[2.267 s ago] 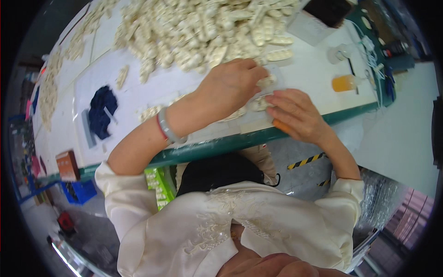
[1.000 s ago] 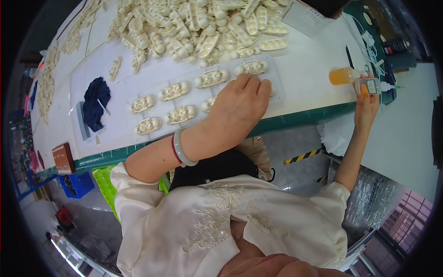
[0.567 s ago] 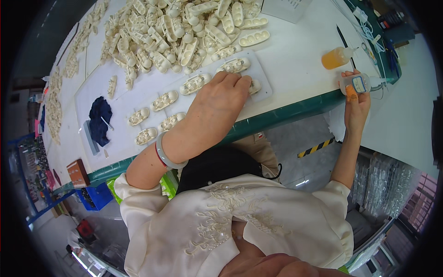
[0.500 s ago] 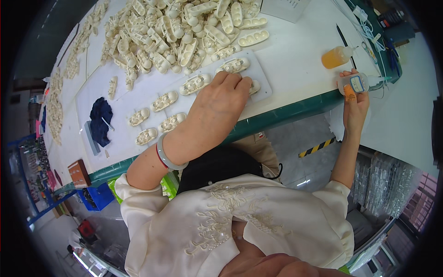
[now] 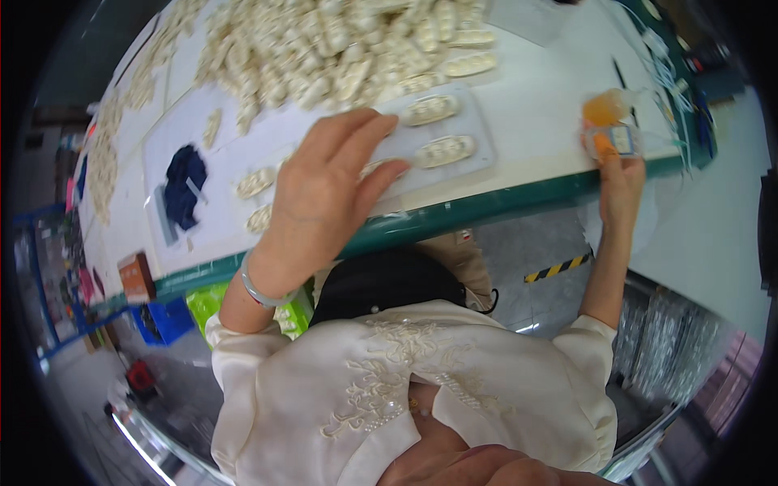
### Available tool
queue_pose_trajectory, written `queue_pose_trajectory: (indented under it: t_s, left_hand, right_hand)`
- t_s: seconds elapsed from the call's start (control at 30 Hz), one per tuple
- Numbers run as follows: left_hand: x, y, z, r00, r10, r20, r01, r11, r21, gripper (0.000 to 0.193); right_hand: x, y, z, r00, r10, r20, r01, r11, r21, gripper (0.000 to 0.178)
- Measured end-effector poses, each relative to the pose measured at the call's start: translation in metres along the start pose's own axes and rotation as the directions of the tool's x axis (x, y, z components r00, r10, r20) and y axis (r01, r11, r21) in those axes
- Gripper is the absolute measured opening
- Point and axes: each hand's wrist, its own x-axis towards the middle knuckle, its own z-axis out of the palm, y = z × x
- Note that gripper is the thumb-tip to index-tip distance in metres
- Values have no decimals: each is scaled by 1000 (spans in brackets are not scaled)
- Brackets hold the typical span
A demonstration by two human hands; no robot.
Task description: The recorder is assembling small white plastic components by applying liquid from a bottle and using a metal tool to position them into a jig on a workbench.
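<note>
My left hand (image 5: 328, 182) is held over the left part of a pale flat tray (image 5: 480, 154), thumb and fingers apart, with no object between them. Two cream oval parts with round hollows show right of it, a far one (image 5: 429, 109) and a near one (image 5: 444, 151). Other parts on the tray are mostly hidden under the hand. Out to the right, my right hand (image 5: 622, 182) grips a clear squeeze bottle (image 5: 622, 140) with a white and blue label. An amber-filled bottle (image 5: 604, 107) stands just behind it, partly overlapped.
A big heap of cream parts (image 5: 324, 57) covers the far table. Dark blue cloth (image 5: 185, 186) lies at the left, with a small brown box (image 5: 136, 277) near the edge. White cables (image 5: 660, 61) run along the far right. The table has a green edge (image 5: 454, 212).
My left hand has moved left off the tray's right end, and its fingers have spread. The tray's right-hand parts now show. My right hand has tilted the clear bottle slightly closer to the amber one.
</note>
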Motion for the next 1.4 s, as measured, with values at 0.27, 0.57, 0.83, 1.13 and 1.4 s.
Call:
queue_pose_trajectory:
  t_s: [0.27, 0.57, 0.83, 1.13, 1.4]
  left_hand:
    - [-59, -45, -52, 914, -336, -226, 341, 940, -18, 29]
    - [-46, -24, 6, 995, -80, -57, 71, 987, -148, 38]
    - [-27, -23, 20, 987, 7, 158, -1, 999, -39, 29]
    - [-17, -6, 13, 966, 31, 258, -73, 985, 156, 20]
    - [-27, -18, 15, 978, -6, 209, 2, 1000, 18, 34]
  right_hand:
    - [43, -7, 15, 996, 42, 83, -59, 975, 215, 37]
    - [35, -4, 34, 966, -68, -250, 141, 948, 287, 31]
    - [8, -11, 45, 930, -143, -339, 205, 967, 153, 36]
    - [8, -5, 41, 942, -162, -294, 211, 967, 141, 37]
    - [9, -4, 45, 940, -162, -301, 217, 963, 159, 35]
